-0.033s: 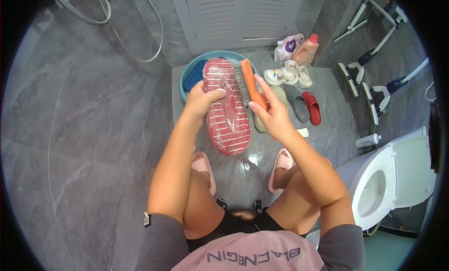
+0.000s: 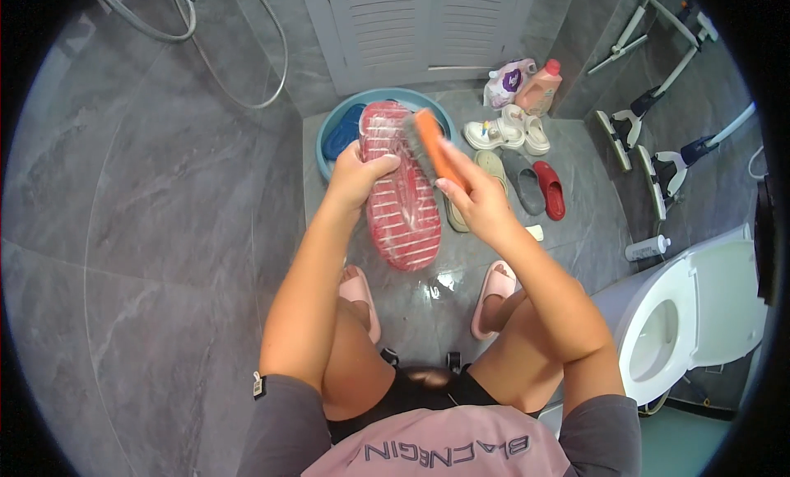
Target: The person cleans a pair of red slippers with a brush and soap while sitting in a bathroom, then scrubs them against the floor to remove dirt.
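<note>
My left hand (image 2: 360,179) grips the upper left edge of a red slipper (image 2: 407,230), its thumb lying across the sole. The ridged sole faces up and is streaked with white foam. My right hand (image 2: 477,193) is closed round a scrub brush (image 2: 429,144) with an orange back and grey bristles. The bristles are at the right edge of the sole, turned toward it. Behind the slipper stands a round blue basin (image 2: 327,115) holding a blue slipper (image 2: 343,133); the rest of its contents is hidden.
Right of the basin are white clogs (image 2: 494,135), beige shoes (image 2: 491,166), a grey shoe (image 2: 523,181) and a red shoe (image 2: 550,189). A pink bottle (image 2: 540,89) stands behind them. Mops (image 2: 658,177) lean at the right, near the toilet (image 2: 658,345). The floor (image 2: 428,312) is wet.
The brush has moved slightly left and tilted, bringing its bristles over the sole's edge. The slipper has shifted only a little in my left hand.
</note>
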### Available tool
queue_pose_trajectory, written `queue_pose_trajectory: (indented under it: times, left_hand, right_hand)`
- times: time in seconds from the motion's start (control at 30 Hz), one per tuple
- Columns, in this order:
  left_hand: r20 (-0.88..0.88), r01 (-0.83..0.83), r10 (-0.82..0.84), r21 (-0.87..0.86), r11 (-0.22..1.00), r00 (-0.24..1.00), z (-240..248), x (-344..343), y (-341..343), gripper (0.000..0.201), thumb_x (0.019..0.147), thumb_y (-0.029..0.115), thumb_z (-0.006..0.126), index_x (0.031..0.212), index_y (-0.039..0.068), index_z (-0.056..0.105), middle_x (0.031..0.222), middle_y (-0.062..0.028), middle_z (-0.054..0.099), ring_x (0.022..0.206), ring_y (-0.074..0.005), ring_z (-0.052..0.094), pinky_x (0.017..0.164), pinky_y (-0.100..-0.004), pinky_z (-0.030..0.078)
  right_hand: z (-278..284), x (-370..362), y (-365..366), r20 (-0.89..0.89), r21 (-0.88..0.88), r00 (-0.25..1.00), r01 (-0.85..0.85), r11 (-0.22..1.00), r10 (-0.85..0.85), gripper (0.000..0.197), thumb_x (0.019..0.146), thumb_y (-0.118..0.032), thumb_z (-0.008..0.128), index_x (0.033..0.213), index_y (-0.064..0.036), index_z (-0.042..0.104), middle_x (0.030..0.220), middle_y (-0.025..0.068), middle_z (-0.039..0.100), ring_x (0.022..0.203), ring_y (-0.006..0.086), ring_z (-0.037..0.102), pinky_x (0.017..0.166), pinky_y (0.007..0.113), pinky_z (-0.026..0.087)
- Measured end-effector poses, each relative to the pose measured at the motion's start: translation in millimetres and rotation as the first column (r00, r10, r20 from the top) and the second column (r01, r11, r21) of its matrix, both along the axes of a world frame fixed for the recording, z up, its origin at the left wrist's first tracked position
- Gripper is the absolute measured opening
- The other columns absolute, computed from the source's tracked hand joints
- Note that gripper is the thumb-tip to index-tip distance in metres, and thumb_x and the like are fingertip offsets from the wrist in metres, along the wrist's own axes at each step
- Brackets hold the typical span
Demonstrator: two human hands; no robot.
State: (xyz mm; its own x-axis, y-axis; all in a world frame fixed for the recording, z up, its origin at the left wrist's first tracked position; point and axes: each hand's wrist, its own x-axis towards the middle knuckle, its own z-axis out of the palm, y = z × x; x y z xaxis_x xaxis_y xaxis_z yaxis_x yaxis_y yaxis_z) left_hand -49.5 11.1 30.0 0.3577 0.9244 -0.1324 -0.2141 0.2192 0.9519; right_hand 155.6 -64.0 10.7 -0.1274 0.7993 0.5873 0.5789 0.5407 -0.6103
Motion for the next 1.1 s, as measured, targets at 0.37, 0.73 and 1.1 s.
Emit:
queue_pose_trajectory:
  times: [0.37,0.73,1.1]
  left_hand:
    - [-0.14,-0.287,0.329,0.257,0.923,0.934,-15.3,23.5,-12.7,0.031,0.075,0.008,0.067,0.104,0.002,0.057,0.091,-0.0056,0.063,0.08,-0.0144,0.061,0.074,-0.0295,0.049]
    - [0.09,-0.748,0.756,0.26,0.611,0.648,-13.0,-0.8,17.7,0.029,0.076,0.006,0.064,0.102,-0.001,0.056,0.096,-0.0104,0.063,0.083,-0.0177,0.062,0.076,-0.0308,0.05]
    - [0.138,-0.86,0.861,0.238,0.451,0.489,-19.2,-15.7,27.2,0.031,0.079,0.003,0.062,0.107,-0.004,0.051,0.105,-0.0143,0.061,0.089,-0.0212,0.063,0.08,-0.0341,0.052]
  right_hand:
    - [2.2,-27.1,10.3,0.103,-0.184,0.985,0.159,0.97,-0.142,0.061,0.091,-0.022,0.06,0.145,-0.0235,0.034,0.086,0.0225,0.062,0.077,0.0419,0.061,0.066,0.046,0.049]
    - [9.4,-61.2,-21.6,0.04,-0.271,0.997,-0.049,0.961,0.062,0.059,0.092,-0.019,0.058,0.146,-0.0162,0.033,0.089,0.0255,0.062,0.078,0.044,0.061,0.07,0.048,0.048]
    - [-14.1,-48.5,-8.1,0.153,-0.419,0.986,0.123,0.9,-0.064,0.059,0.092,-0.018,0.057,0.145,-0.0164,0.033,0.089,0.0249,0.062,0.08,0.0427,0.061,0.071,0.047,0.048]
